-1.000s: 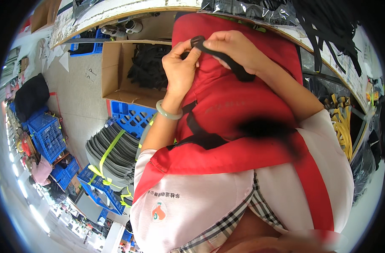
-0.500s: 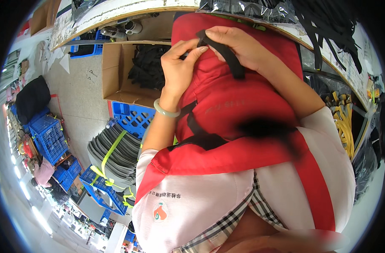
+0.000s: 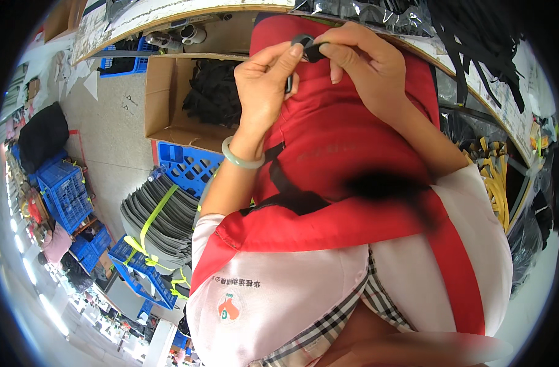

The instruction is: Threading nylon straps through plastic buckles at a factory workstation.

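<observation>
A short black webbing strap (image 3: 315, 52) is stretched between my hands above the red apron on my lap. My left hand (image 3: 266, 82) pinches it between thumb and forefinger, and a curved loop stands up at the fingertips. A dark end pokes out below that hand's fingers; whether it is strap or a fitting I cannot tell. My right hand (image 3: 372, 68) is closed on the other end, thumb against forefinger. The red apron (image 3: 353, 116) lies beneath both hands.
Left of my lap, a cardboard box (image 3: 160, 101) holds black straps (image 3: 212, 92). Below it are a blue crate (image 3: 190, 166) and a tied stack of dark sheets (image 3: 160, 214). A worn worktable (image 3: 230, 13) curves across the front, with black straps (image 3: 475, 49) hanging at right. Yellow straps (image 3: 495, 183) hang beneath.
The strap's free tail no longer hangs below my right hand; it is now drawn between both hands. My right hand has shifted right and turned, while my left fingertips have risen slightly.
</observation>
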